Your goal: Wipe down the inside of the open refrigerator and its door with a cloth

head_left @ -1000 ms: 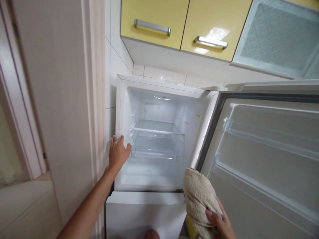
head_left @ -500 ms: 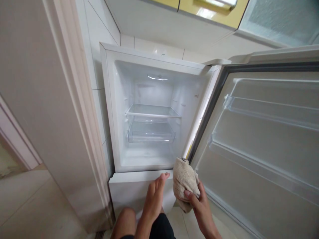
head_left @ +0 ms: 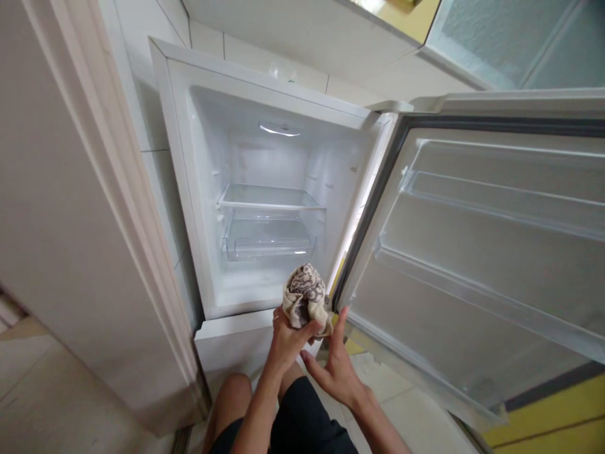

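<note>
A bunched-up beige cloth [head_left: 307,293] with a dark pattern on its folds is gripped in my left hand [head_left: 286,340], in front of the fridge's lower edge. Just right of it, my right hand [head_left: 338,372] has its thumb and fingers spread apart and holds nothing. Its fingertips are close to the cloth; whether they touch it I cannot tell. Beyond both hands stands the white fridge [head_left: 222,309], lit inside, with a glass shelf [head_left: 271,197] and a clear drawer [head_left: 269,249].
The fridge door [head_left: 472,265] stands wide on the right, with clear door shelves [head_left: 496,202]. A wooden door frame [head_left: 108,208] rises close on the left. Yellow cabinets [head_left: 397,19] hang above. My knees [head_left: 236,394] are below the hands.
The cloth has passed from my right hand to my left and moved left and up, its patterned side now showing. My right hand has let go and spread. The view has shifted right.
</note>
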`<state>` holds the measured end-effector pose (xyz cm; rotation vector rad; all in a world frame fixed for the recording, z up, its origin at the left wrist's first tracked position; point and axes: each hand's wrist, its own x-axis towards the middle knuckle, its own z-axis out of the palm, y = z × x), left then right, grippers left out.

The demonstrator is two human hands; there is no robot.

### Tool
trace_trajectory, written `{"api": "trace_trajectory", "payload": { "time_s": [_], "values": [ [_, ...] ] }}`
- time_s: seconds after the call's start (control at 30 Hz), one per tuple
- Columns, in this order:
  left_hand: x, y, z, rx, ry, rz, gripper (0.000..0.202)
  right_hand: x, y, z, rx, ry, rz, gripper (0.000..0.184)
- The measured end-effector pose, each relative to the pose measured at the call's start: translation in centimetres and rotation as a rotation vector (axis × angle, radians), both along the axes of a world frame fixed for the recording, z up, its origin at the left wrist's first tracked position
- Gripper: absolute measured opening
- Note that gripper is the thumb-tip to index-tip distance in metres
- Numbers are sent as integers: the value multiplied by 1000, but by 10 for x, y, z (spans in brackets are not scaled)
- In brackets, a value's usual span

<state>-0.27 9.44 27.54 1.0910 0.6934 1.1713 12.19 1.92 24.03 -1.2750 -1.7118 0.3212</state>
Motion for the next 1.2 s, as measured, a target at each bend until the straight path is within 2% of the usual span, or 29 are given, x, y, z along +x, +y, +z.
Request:
{"api": "trace_trajectory", "payload": {
  "time_s": [0.1,0.17,0.3,0.43,0.53,0.67,0.8,0.9,1.07,1.13,1.2],
  "values": [
    [-3,1,-2,-19,-62,-94,76,-2,-3,3,30,-76,-4,112],
    [-2,-5,2,-17,-113,-120,80,-2,-5,2,48,-116,-34,111],
    [5,-21,14,-50,-149,-31,80,-7,-12,2,18,-131,-30,108],
    [11,-29,15,-155,-142,25,72,-10,-26,13,-70,98,108,113],
    [17,-33,12,-272,-234,21,67,1,-41,28,-84,252,210,108],
    [29,-38,18,-366,-407,99,73,35,-71,51,-34,399,184,96],
    [38,-42,21,-368,-419,217,75,87,-111,78,179,419,-27,82],
    [43,-51,13,-304,-378,277,72,136,-146,90,383,417,-277,70],
    [50,-78,-20,-303,-255,303,70,237,-195,86,856,343,-861,36],
    [51,-87,-35,-320,-199,295,69,279,-209,84,922,428,-975,37],
    [52,-93,-47,-338,-149,287,69,316,-219,83,873,494,-1017,44]
  ]
}}
